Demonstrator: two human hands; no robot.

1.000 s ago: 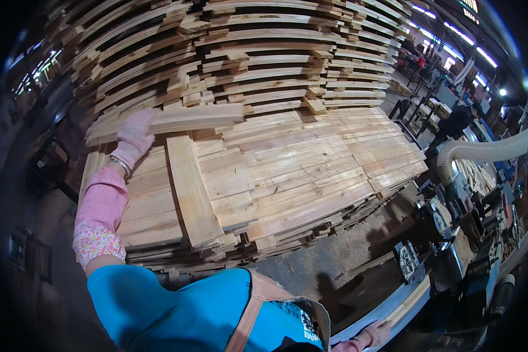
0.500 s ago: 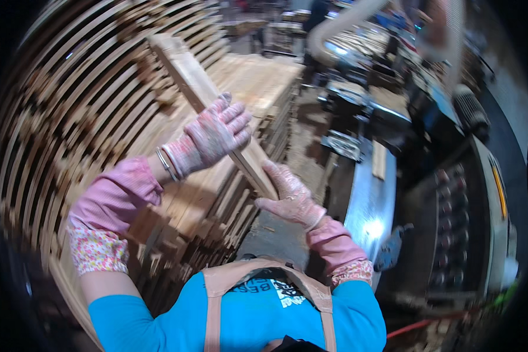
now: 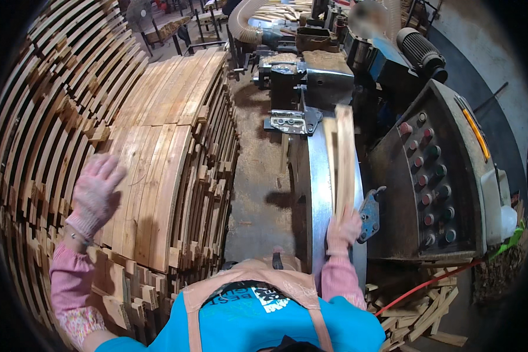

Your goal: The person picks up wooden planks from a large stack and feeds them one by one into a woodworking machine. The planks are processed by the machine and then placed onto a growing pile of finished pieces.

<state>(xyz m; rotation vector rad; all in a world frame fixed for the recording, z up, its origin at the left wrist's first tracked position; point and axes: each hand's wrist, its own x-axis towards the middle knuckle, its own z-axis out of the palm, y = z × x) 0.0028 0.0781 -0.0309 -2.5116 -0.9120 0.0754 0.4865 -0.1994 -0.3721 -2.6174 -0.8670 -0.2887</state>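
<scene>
My right hand [image 3: 344,227], in a worn pink-and-white glove, is closed on the near end of a wooden board [image 3: 346,158]. This board points away from me over the shiny metal machine bed [image 3: 320,193]. Close along its left side is another pale wood strip [image 3: 331,138], partly hidden by the board. My left hand [image 3: 97,190], gloved the same way, holds nothing. Its fingers are stretched out above the left edge of the stacked boards [image 3: 149,193].
Tall stacks of curved wood strips [image 3: 58,76] rise at the far left. Right of the bed stands a control panel [image 3: 431,176] with several buttons. Machine heads [image 3: 299,120] and a ribbed hose [image 3: 244,20] are ahead. Wood offcuts [image 3: 425,314] and a red cable [image 3: 428,286] lie low at right.
The board has swung from over the stack to the machine bed, carried by my right hand. My left hand has let go of it and moved left. My view has turned right.
</scene>
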